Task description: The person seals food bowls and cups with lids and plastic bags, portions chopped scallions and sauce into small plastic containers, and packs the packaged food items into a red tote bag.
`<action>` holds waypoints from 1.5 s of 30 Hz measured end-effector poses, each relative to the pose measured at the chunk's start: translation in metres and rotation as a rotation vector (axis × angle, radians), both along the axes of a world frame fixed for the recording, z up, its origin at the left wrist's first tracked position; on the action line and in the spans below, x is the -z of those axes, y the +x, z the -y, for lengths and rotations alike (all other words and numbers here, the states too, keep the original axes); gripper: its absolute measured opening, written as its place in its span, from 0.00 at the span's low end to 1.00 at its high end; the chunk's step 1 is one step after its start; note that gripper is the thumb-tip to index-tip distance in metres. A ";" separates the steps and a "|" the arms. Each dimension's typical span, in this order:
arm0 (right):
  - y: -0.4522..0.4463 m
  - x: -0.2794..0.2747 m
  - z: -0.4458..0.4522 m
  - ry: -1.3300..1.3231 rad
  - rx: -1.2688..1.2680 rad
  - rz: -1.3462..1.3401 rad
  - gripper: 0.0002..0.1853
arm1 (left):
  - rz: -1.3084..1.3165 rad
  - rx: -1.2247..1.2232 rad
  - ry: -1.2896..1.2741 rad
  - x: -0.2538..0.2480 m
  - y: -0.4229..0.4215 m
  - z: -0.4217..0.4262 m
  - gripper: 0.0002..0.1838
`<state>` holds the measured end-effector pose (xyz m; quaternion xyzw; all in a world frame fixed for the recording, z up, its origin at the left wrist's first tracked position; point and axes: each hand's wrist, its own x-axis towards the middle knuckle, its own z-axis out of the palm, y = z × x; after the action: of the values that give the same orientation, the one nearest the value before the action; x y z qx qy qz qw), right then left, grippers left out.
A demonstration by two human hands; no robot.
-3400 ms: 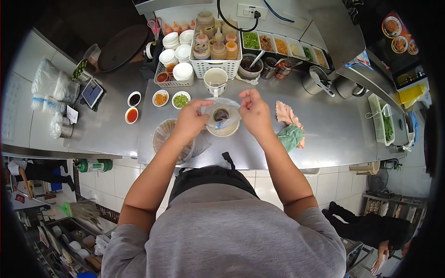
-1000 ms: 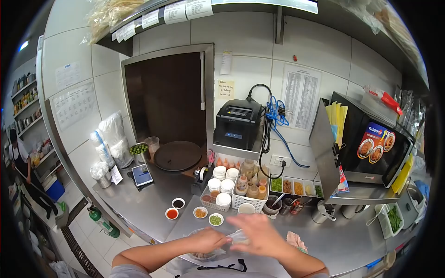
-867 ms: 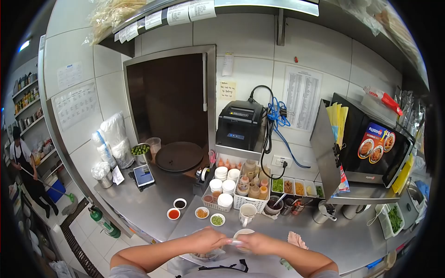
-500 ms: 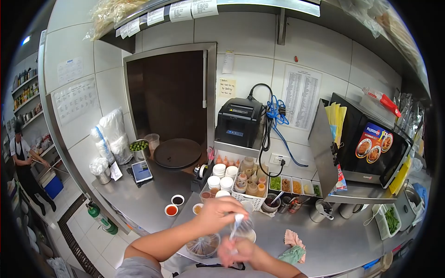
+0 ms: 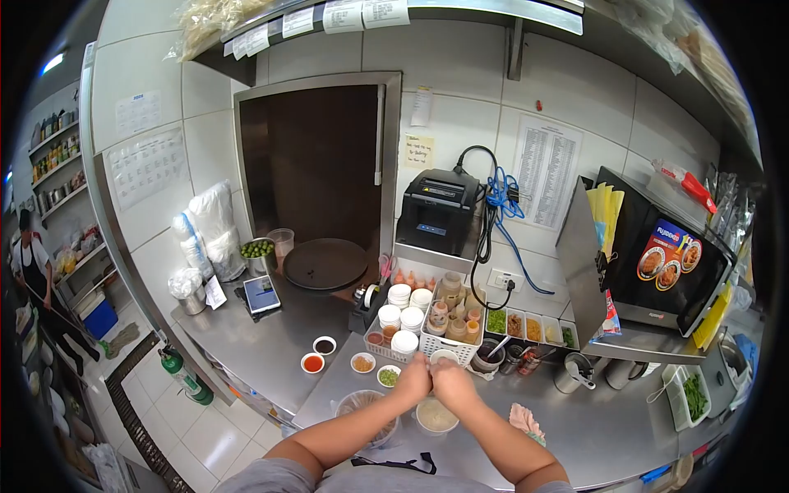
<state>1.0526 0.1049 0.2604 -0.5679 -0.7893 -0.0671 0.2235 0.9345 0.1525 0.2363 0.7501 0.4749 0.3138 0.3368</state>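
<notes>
My left hand [image 5: 416,380] and my right hand [image 5: 454,386] are close together over the counter, both with curled fingers. What they pinch is hidden between them. Just past the fingertips is a small white cup [image 5: 444,357]; I cannot tell whether they touch it. Under my hands stands a round tub with pale contents [image 5: 436,417]. Beside my left forearm sits a clear plastic bowl [image 5: 358,400], partly covered by that arm. Small cups of green bits [image 5: 388,376], brown bits [image 5: 362,362], red sauce [image 5: 311,362] and dark sauce [image 5: 324,345] stand to the left.
Behind my hands are a white basket of bottles [image 5: 452,348], stacked white tubs [image 5: 404,342] and trays of toppings [image 5: 532,329]. A pink cloth [image 5: 526,422] lies to the right. A person [image 5: 37,279] stands far left, near a green extinguisher [image 5: 182,376].
My hands have moved forward and together; before, the right was lower, with a clear plastic bag between them. The small cup of green bits and the pale tub are now uncovered.
</notes>
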 end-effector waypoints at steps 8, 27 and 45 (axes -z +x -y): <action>-0.007 0.029 0.001 -0.090 0.099 -0.370 0.06 | 0.130 0.007 -0.115 0.076 0.019 -0.035 0.12; -0.042 0.032 0.038 -0.125 -0.045 -1.251 0.10 | 0.669 0.204 -0.844 0.003 -0.044 0.000 0.16; -0.037 -0.010 0.085 -0.001 -0.086 -0.472 0.08 | 0.531 0.368 -0.771 0.008 -0.061 0.047 0.10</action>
<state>1.0159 0.0198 0.2703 -0.5340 -0.7387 0.0776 0.4040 0.8736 0.1050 0.2282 0.5367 0.3142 0.2311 0.7483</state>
